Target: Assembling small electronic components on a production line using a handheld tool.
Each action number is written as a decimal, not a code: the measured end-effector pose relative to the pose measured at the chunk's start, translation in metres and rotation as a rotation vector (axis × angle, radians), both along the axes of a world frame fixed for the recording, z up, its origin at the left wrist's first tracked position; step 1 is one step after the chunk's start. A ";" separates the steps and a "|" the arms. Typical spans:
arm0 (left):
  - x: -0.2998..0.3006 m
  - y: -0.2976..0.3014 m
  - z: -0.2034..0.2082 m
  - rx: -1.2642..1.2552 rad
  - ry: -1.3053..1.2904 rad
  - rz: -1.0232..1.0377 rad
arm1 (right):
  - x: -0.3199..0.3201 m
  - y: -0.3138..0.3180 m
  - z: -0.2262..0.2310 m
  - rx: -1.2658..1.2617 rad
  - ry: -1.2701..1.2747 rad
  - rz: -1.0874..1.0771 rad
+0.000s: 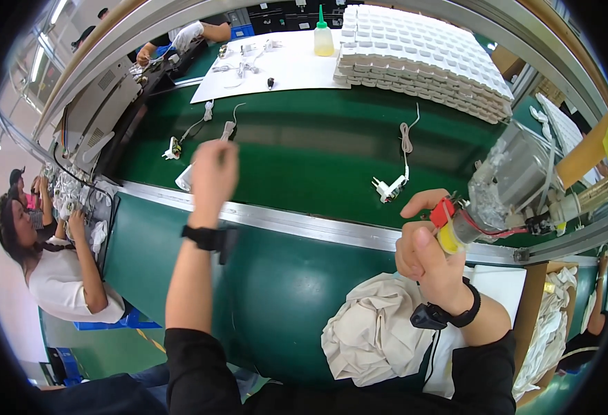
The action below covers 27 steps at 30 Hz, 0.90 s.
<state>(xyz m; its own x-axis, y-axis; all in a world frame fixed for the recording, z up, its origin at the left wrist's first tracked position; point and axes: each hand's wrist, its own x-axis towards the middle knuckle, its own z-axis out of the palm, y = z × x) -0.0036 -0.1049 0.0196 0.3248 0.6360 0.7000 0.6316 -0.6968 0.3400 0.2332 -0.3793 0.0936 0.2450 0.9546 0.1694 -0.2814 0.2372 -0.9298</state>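
My left hand [214,171] is over the green belt, blurred, its fingers curled; whether anything is in them I cannot make out. Beside its wrist lies a white plastic piece [184,180], and a bundled cable [228,130] shows just beyond the fingers. My right hand [432,252] is closed around a grey cylindrical device [464,227] with a red block and a yellow band. Past that hand is a white plug [387,188] with exposed inner parts and a coiled cord [405,142].
A plug with exposed board [172,149] lies to the left. Stacked white trays [414,62] and a green-capped bottle [323,41] stand at the back. A plastic-wrapped apparatus [518,166] stands at right. Cream cloth [376,325] lies in front of me. Co-workers sit at left.
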 end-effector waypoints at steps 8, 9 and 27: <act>-0.120 0.013 -0.038 -0.433 0.014 0.482 | -0.003 0.002 0.000 -0.014 -0.094 0.026; -0.116 0.009 -0.037 -0.459 -0.010 0.468 | -0.004 0.001 0.000 -0.017 -0.086 0.019; -0.114 0.031 -0.034 -0.927 -0.240 0.212 | -0.003 0.000 -0.002 -0.011 -0.093 0.017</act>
<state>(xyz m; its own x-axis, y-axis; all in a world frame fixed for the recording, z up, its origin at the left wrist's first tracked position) -0.1178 -0.0738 -0.0142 0.0550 0.9958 -0.0734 0.5554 0.0306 0.8310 0.2303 -0.3795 0.0914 0.2122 0.9604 0.1803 -0.1972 0.2228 -0.9547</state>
